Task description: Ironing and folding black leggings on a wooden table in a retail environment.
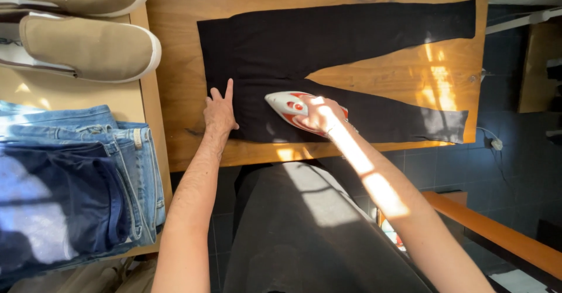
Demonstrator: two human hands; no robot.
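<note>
Right now your right hand [321,114] is wrapped around the handle of the iron [293,110], fingers closed on it, its white and red nose pointing toward your left hand [219,112]. That hand lies flat, fingers spread open, pressing the waist edge of the black trousers [304,53]. They lie spread on the wooden table [175,47], legs running away past your right fingers. Beyond your left fingers sit two beige shoes [88,44] and folded jeans [76,176].
</note>
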